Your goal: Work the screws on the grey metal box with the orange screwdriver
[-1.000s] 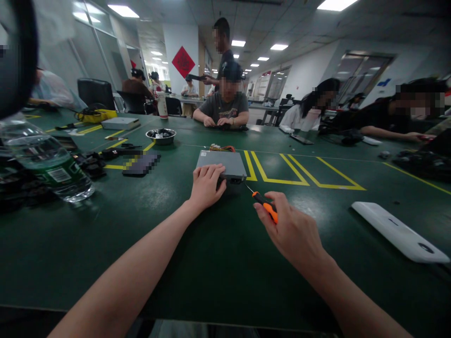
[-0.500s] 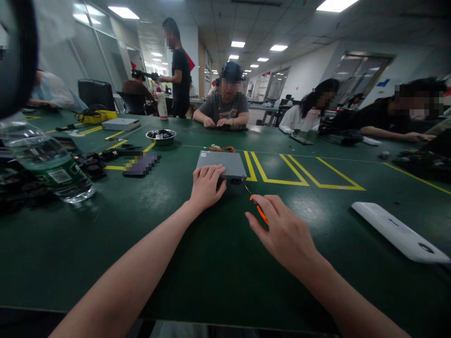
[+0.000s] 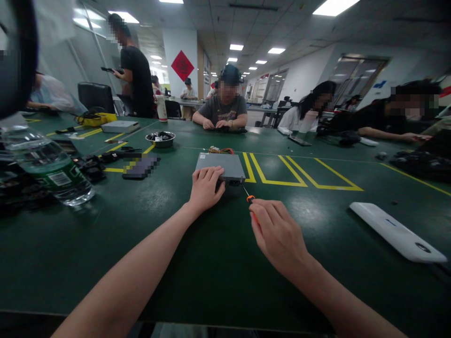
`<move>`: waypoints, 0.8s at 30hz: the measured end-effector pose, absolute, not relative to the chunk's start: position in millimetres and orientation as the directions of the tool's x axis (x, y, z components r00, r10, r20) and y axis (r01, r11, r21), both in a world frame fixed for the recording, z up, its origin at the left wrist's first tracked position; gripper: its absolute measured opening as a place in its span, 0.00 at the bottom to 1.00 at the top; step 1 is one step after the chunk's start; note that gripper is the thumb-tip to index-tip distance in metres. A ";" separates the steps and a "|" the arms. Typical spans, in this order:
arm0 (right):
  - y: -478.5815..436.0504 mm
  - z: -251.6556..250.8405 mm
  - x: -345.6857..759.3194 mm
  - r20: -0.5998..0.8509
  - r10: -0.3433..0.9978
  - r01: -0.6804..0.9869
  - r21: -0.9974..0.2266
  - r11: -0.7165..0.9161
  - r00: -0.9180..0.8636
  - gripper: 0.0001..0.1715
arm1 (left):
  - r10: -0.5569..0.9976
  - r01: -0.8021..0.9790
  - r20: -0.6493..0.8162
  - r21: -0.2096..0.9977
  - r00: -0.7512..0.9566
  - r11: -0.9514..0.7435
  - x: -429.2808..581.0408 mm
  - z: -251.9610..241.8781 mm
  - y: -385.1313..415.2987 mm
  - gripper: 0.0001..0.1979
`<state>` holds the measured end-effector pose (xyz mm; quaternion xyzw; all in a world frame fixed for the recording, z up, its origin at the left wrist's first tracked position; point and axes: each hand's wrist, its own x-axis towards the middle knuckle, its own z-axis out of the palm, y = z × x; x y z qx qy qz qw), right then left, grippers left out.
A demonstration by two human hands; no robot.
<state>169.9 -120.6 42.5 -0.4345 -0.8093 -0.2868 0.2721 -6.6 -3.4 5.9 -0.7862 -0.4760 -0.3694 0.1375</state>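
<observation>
Metal box [image 3: 225, 163] sits flat on the counter [image 3: 204, 281]. L hand [image 3: 205, 188]: grip part-closed on its near edge, fingers on top. R hand [image 3: 280, 231]: grip wrapped round screwdriver [image 3: 250, 199], tip nr box's R corner; can't tell if seated. Best: square shaft, steady push, box braced.

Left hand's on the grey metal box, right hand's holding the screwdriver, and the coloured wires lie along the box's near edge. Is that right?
Not quite: the head view shows the coloured wires at the far edge of the grey metal box. The left hand is on the box, and the right hand holds the screwdriver.
</observation>
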 end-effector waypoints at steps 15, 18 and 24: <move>-118.0 34.2 172.5 0.708 0.495 0.833 0.246 0.496 -0.504 0.12 | 0.659 0.852 0.699 0.136 0.279 -0.505 -6.5 6.7 -4.2 0.16; -118.4 36.4 173.2 0.687 0.540 0.839 0.196 0.508 -0.487 0.12 | 0.662 0.851 0.695 0.140 0.280 -0.507 -6.5 7.0 -4.4 0.16; -116.6 42.5 180.7 0.698 0.661 0.951 0.102 0.291 -0.277 0.21 | 0.659 0.850 0.697 0.138 0.281 -0.509 -6.9 7.2 -4.2 0.16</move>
